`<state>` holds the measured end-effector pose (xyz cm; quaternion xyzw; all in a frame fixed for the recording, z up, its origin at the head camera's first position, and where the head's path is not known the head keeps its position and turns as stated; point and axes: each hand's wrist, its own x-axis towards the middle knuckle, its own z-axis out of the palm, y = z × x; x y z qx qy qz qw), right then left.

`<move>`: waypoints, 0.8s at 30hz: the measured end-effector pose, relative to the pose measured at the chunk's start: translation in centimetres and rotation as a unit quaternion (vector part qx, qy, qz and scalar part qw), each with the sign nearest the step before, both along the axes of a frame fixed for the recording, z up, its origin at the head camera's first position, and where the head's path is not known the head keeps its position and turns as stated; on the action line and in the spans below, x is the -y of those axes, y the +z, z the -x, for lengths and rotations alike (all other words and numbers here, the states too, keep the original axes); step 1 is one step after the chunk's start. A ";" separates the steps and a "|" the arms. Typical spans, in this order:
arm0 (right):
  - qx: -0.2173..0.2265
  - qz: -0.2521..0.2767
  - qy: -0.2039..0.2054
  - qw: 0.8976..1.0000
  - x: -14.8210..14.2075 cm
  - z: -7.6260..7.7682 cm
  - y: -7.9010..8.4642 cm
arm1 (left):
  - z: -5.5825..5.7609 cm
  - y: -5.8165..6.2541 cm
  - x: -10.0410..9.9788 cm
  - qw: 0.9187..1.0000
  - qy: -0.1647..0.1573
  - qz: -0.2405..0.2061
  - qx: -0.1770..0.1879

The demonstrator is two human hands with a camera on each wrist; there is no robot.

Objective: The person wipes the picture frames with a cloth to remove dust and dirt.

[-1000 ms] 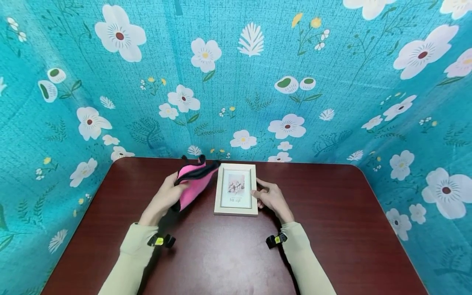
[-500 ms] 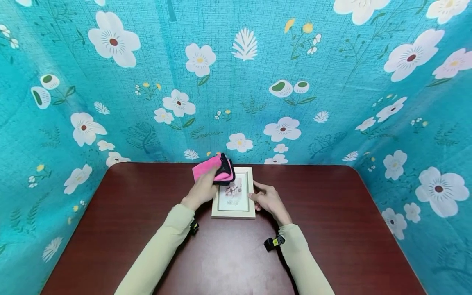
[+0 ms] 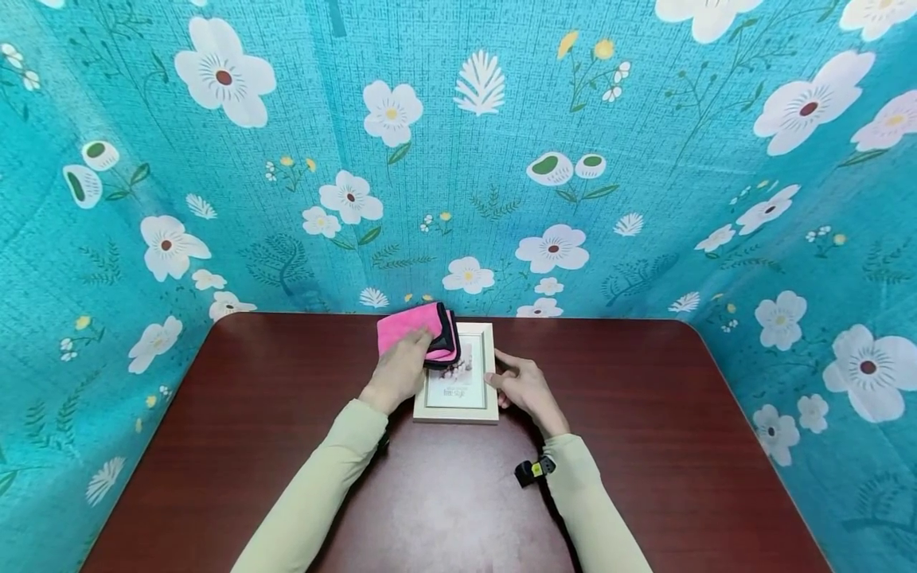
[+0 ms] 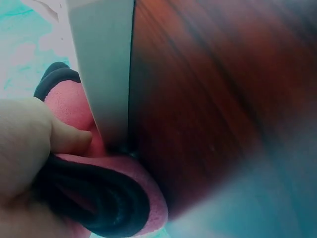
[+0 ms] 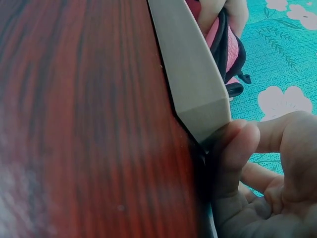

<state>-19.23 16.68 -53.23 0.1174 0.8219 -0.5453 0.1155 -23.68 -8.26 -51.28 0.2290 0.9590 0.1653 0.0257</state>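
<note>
A pink cloth with black edging (image 3: 403, 326) lies folded over the upper left part of a cream picture frame (image 3: 458, 415). My left hand (image 3: 401, 371) grips this cloth. In the left wrist view the thumb presses into the pink cloth (image 4: 67, 106) beside the pale frame edge (image 4: 101, 64). At the frame's right edge my right hand (image 3: 528, 388) holds it, thumb on the border and fingers at the side. The right wrist view has the thumb at a corner of the frame (image 5: 193, 69). The cloth hides the top left of the print.
The frame lies flat near the back edge of a dark red-brown wooden table (image 3: 616, 446). A turquoise floral curtain (image 3: 430, 191) hangs right behind the table and along both sides. Each sleeve has a black wrist strap, the right one (image 3: 533, 470) plainly seen.
My left hand has brought the cloth from left of the frame onto its upper left part, then shifted it only slightly. The right hand has stayed at the frame's right edge.
</note>
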 end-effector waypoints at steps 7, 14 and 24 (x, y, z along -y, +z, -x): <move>-0.008 0.006 0.003 1.000 0.1 0.0 -0.1 | -0.7 0.0 0.2 1.000 -0.003 0.013 -0.018; -0.018 -0.009 0.005 1.000 0.0 -0.1 -0.2 | -1.9 -0.2 0.2 0.999 -0.005 0.005 -0.035; -0.017 -0.006 0.008 1.000 0.0 -0.1 -0.2 | -3.9 -0.4 0.6 0.998 -0.010 0.002 -0.067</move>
